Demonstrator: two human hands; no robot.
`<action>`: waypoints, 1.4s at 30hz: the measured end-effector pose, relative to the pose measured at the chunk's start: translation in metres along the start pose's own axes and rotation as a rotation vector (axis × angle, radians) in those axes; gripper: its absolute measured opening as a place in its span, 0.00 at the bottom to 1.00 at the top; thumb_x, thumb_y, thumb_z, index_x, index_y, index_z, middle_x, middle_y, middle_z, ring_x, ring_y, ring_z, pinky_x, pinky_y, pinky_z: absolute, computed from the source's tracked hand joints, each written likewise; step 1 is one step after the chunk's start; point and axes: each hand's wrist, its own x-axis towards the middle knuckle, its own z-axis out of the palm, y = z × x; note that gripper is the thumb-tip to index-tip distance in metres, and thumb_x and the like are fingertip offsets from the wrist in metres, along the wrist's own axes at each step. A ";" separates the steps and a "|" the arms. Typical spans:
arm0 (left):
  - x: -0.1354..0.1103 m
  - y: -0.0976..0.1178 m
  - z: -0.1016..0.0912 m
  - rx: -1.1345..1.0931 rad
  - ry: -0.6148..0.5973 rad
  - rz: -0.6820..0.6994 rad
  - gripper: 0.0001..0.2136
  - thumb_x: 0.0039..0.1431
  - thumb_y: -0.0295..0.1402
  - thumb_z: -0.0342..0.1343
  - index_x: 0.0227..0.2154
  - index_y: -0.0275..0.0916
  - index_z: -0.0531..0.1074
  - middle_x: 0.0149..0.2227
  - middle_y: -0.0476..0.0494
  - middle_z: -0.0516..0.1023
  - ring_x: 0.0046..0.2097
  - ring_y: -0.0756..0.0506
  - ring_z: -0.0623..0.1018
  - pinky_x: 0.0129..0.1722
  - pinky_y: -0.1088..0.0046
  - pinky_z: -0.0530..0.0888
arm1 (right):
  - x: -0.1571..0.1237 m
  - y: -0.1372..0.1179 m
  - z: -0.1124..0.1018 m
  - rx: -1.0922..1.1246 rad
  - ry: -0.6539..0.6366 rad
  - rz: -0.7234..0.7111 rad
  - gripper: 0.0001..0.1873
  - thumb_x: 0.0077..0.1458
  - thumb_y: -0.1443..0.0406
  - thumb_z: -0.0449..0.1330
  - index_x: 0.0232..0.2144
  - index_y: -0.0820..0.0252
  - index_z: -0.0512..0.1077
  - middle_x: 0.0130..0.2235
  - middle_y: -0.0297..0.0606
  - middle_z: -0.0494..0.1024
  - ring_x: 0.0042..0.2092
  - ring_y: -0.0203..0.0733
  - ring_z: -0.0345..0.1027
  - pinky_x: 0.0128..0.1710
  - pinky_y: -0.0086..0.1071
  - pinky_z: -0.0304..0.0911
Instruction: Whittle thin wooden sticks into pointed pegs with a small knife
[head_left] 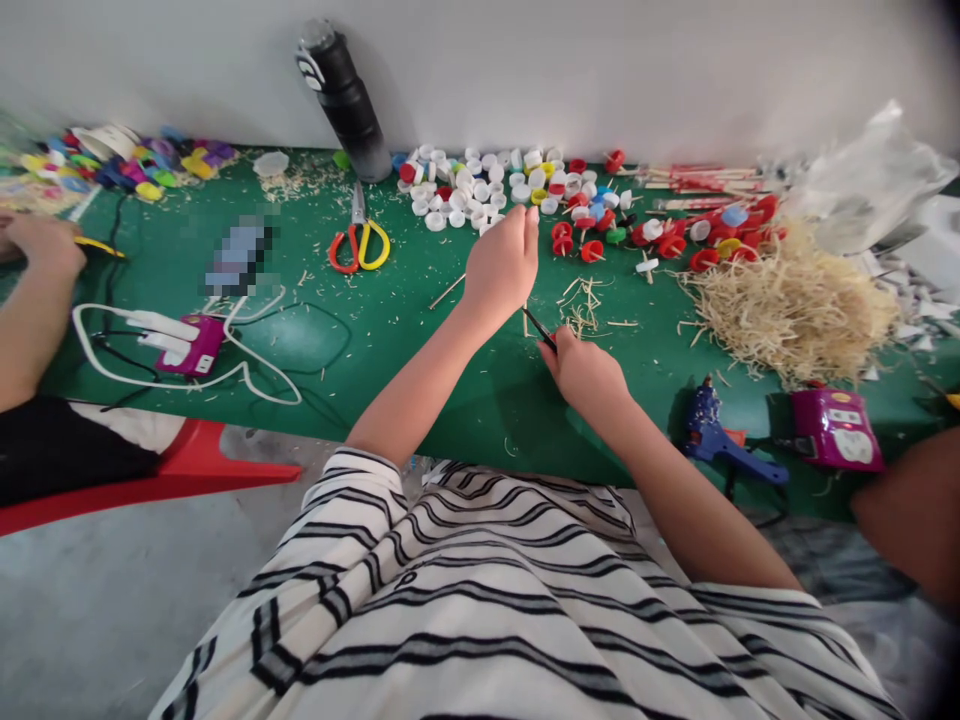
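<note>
My left hand [501, 265] hovers over the green table [420, 360] with its fingers pressed together; what they pinch is too small to make out. My right hand [583, 372] is closed round a thin dark tool [538, 328], whose tip points up toward the left hand. Loose wood slivers [585, 305] lie on the table just right of both hands. A pile of white and coloured bottle caps [495, 185] sits beyond the left hand.
Red-and-yellow scissors [360, 240] and a black bottle [345, 100] stand at the back left. A heap of wood shavings [795, 310], a blue glue gun [720, 435] and a purple power strip [836, 425] lie right. Another person's hand [41, 245] works at far left, near a white cable [187, 360].
</note>
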 end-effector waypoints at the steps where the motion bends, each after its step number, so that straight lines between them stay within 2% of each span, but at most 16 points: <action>1: 0.000 0.000 0.001 -0.004 0.004 0.005 0.31 0.68 0.60 0.29 0.34 0.45 0.72 0.30 0.39 0.78 0.32 0.43 0.76 0.35 0.67 0.68 | 0.001 0.000 -0.001 -0.003 0.002 -0.001 0.22 0.73 0.52 0.41 0.51 0.59 0.67 0.39 0.50 0.82 0.40 0.54 0.78 0.33 0.35 0.60; 5: -0.001 0.002 0.005 -0.017 0.005 0.022 0.32 0.67 0.60 0.27 0.34 0.45 0.71 0.29 0.40 0.76 0.32 0.43 0.75 0.35 0.67 0.68 | 0.005 -0.003 -0.008 -0.007 0.016 -0.007 0.23 0.73 0.51 0.42 0.50 0.60 0.68 0.39 0.50 0.82 0.40 0.54 0.78 0.32 0.34 0.58; 15: 0.006 0.001 0.014 -0.026 0.003 0.007 0.28 0.67 0.60 0.34 0.34 0.46 0.71 0.27 0.42 0.74 0.34 0.43 0.77 0.36 0.68 0.67 | 0.009 -0.011 -0.015 0.060 -0.006 0.012 0.23 0.73 0.53 0.43 0.52 0.62 0.68 0.42 0.52 0.81 0.41 0.52 0.77 0.34 0.34 0.60; 19: 0.006 0.001 0.017 -0.032 0.013 0.040 0.30 0.63 0.63 0.32 0.33 0.46 0.69 0.27 0.43 0.73 0.32 0.43 0.76 0.36 0.67 0.67 | 0.002 -0.008 -0.010 0.083 -0.002 0.024 0.23 0.73 0.52 0.42 0.51 0.60 0.68 0.42 0.51 0.81 0.41 0.53 0.77 0.33 0.34 0.60; 21: 0.005 0.003 0.016 -0.019 0.004 0.055 0.31 0.63 0.64 0.28 0.33 0.47 0.68 0.28 0.42 0.74 0.31 0.42 0.75 0.36 0.65 0.68 | -0.002 -0.006 -0.007 0.082 -0.011 0.027 0.22 0.73 0.53 0.42 0.51 0.60 0.67 0.42 0.51 0.81 0.42 0.53 0.78 0.33 0.34 0.60; 24: 0.004 0.003 0.011 -0.005 -0.003 0.039 0.33 0.65 0.61 0.24 0.33 0.47 0.69 0.28 0.39 0.75 0.31 0.41 0.75 0.36 0.63 0.68 | -0.006 -0.004 -0.002 0.076 -0.043 0.031 0.21 0.73 0.53 0.42 0.51 0.60 0.67 0.41 0.50 0.82 0.41 0.54 0.78 0.33 0.35 0.60; 28: 0.003 -0.001 0.006 -0.008 0.005 0.007 0.27 0.69 0.58 0.33 0.34 0.46 0.70 0.30 0.40 0.77 0.34 0.43 0.76 0.36 0.67 0.68 | -0.005 -0.004 -0.001 0.047 -0.027 0.019 0.22 0.73 0.53 0.42 0.51 0.60 0.68 0.41 0.50 0.82 0.41 0.54 0.78 0.32 0.34 0.59; 34: 0.001 0.002 0.011 0.023 0.013 0.009 0.25 0.73 0.53 0.31 0.35 0.46 0.70 0.31 0.40 0.77 0.34 0.43 0.77 0.37 0.66 0.68 | 0.013 -0.012 -0.009 0.054 -0.028 -0.005 0.23 0.73 0.53 0.43 0.52 0.62 0.69 0.43 0.54 0.81 0.42 0.52 0.77 0.35 0.35 0.61; 37: 0.002 0.002 0.015 0.010 -0.011 0.010 0.24 0.73 0.53 0.32 0.36 0.47 0.69 0.31 0.40 0.78 0.34 0.43 0.78 0.36 0.66 0.68 | 0.017 -0.014 -0.009 0.053 -0.048 -0.003 0.23 0.72 0.53 0.44 0.52 0.62 0.69 0.44 0.55 0.81 0.43 0.51 0.77 0.36 0.35 0.62; 42: 0.006 -0.009 0.013 0.030 0.026 -0.002 0.25 0.72 0.54 0.31 0.35 0.48 0.69 0.30 0.43 0.77 0.34 0.44 0.78 0.36 0.68 0.69 | 0.008 -0.010 0.000 0.022 -0.087 -0.006 0.22 0.72 0.53 0.44 0.53 0.61 0.69 0.43 0.53 0.82 0.42 0.51 0.78 0.37 0.35 0.64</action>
